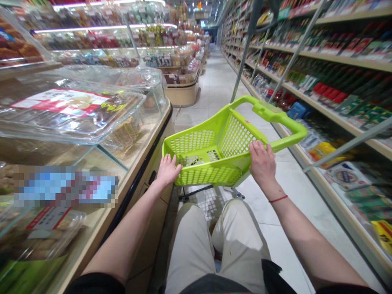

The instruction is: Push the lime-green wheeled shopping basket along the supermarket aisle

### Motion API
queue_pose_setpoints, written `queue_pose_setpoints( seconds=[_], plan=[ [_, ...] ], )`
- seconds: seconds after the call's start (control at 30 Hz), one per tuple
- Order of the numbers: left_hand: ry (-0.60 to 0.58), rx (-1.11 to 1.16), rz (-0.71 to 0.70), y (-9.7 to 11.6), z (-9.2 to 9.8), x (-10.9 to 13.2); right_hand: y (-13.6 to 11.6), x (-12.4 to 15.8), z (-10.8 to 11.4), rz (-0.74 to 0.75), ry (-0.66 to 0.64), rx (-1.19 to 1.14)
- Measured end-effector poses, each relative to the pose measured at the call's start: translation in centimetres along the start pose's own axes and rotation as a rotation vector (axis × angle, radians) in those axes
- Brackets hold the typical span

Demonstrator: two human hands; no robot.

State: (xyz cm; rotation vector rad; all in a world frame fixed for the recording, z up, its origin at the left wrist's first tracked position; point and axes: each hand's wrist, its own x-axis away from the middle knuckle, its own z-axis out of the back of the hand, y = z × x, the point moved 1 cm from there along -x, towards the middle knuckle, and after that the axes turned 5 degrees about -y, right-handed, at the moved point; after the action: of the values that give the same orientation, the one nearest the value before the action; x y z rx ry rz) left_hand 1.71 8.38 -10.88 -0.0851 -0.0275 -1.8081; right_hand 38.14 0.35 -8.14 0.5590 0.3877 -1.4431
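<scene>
A bright green plastic shopping cart (211,173) with latticed sides stands crosswise in front of my knees, its basket empty. Its thick looped handle (288,141) points to the right. My left hand (169,168) has its fingers hooked over the rim at the basket's left end. Near the base of the handle, my right hand (262,160) grips the rim on the right side, with a red string round the wrist. Wheels and thin metal legs show under the basket.
At the left, a wooden display counter (159,136) with glass dividers holds clear plastic food boxes (122,122). Tall shelves (324,110) packed with goods line the right side. A tiled aisle (212,77) runs ahead between them, past a rounded display stand (182,92).
</scene>
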Motion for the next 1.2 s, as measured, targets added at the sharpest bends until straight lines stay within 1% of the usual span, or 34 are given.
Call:
queue_pose_setpoints(
  seconds=[0.13, 0.23, 0.3, 0.4, 0.5, 0.57, 0.67, 0.83, 1.0, 1.2],
  plan=[
    [-0.016, 0.018, -0.002, -0.1, 0.1, 0.1, -2.3, 0.0, -0.3, 0.086, -0.037, 0.046],
    [-0.018, 0.018, -0.002, -0.2, 0.2, 0.2, -2.9, 0.0, -0.2, 0.136, -0.036, 0.045],
    [-0.014, 0.016, -0.004, -0.2, 0.2, 0.2, -2.4, 0.0, 0.1, 0.16, -0.03, 0.033],
    [-0.004, 0.015, -0.009, -0.3, 0.1, 0.2, -0.5, -0.1, 0.9, 0.152, -0.033, 0.03],
    [-0.004, 0.016, -0.011, -0.2, 0.1, 0.2, 1.7, -0.2, 1.7, 0.098, -0.042, 0.027],
    [-0.002, 0.017, -0.009, -0.2, 0.0, 0.2, 2.7, -0.2, 2.0, 0.05, -0.039, 0.023],
    [0.006, 0.015, -0.011, -0.1, 0.0, 0.2, 2.9, -0.1, 1.8, -0.01, -0.039, 0.014],
    [0.016, 0.005, -0.014, -0.2, -0.2, 0.2, 1.0, -0.1, 0.9, -0.034, -0.021, 0.004],
    [0.03, 0.001, -0.016, -0.3, -0.3, 0.3, -1.6, 0.0, -0.1, 0.031, 0.002, -0.003],
    [0.011, -0.004, -0.007, -0.2, -0.2, 0.4, -4.6, 0.2, -0.7, 0.113, -0.059, -0.045]
  ],
)
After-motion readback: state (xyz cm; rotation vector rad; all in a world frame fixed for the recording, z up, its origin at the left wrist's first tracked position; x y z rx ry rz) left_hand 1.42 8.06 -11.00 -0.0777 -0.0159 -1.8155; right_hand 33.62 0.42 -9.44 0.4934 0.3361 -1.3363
